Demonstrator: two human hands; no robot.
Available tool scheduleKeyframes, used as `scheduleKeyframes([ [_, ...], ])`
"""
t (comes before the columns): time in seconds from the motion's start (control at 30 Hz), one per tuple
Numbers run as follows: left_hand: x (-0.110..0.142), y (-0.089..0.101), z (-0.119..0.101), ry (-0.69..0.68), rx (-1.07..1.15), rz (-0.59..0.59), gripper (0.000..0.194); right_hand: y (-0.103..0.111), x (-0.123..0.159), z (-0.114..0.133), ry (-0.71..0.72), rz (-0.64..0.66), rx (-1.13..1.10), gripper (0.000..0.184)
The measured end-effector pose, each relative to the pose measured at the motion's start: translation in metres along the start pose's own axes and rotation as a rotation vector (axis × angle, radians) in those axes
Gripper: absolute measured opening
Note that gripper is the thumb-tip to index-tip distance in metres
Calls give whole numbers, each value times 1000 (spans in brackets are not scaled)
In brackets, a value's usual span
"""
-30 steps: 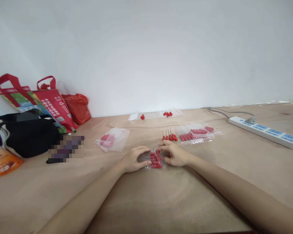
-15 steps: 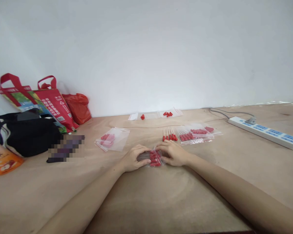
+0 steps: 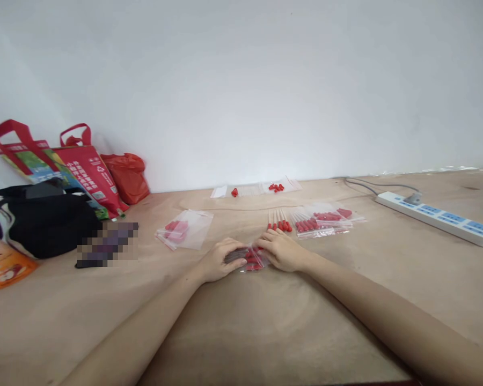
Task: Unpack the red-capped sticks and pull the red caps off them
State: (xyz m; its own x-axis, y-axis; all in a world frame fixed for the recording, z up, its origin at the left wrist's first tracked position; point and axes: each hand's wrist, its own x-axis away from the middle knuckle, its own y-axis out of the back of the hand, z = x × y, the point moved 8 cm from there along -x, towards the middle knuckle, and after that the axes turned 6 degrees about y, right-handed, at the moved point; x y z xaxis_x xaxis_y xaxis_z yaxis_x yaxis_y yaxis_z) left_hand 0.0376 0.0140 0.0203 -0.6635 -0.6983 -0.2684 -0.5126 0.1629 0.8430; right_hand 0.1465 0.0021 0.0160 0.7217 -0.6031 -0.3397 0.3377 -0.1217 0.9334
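Between my hands on the table lies a clear zip bag [image 3: 260,262] containing several red-bulbed droppers with thin clear stems, the red bulbs toward the right. My left hand [image 3: 222,260] curls round the stem end, thumb on the near side and fingers on the far side. Bent over the bag's right end is my right hand [image 3: 282,252], its fingers pressing near the zip edge; part of the bulbs is hidden under them. Just beyond, loose droppers [image 3: 280,226] lie in a row with bulbs toward me. Beside them are overlapping bags of droppers [image 3: 322,220].
A bag with red pieces [image 3: 181,230] lies left of my hands. Near the wall are more red bulbs [image 3: 276,187] and clear stems [image 3: 249,191]. A white power strip [image 3: 438,214] stands right; shopping bags [image 3: 90,177] and a black bag [image 3: 52,222] stand left.
My right hand has closed in leftward over the bag's right end, covering more of the red bulbs. The bag has shifted slightly away from me; my left hand keeps its grip.
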Motion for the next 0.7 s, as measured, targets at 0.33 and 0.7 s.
scheduleKeyframes([
  [0.33, -1, 0, 0, 15, 10, 15, 31, -1, 2, -12, 78, -35, -296, 30],
  [0.7, 0, 2, 6, 45, 12, 1, 29, 10, 5, -11, 44, -164, -285, 17],
])
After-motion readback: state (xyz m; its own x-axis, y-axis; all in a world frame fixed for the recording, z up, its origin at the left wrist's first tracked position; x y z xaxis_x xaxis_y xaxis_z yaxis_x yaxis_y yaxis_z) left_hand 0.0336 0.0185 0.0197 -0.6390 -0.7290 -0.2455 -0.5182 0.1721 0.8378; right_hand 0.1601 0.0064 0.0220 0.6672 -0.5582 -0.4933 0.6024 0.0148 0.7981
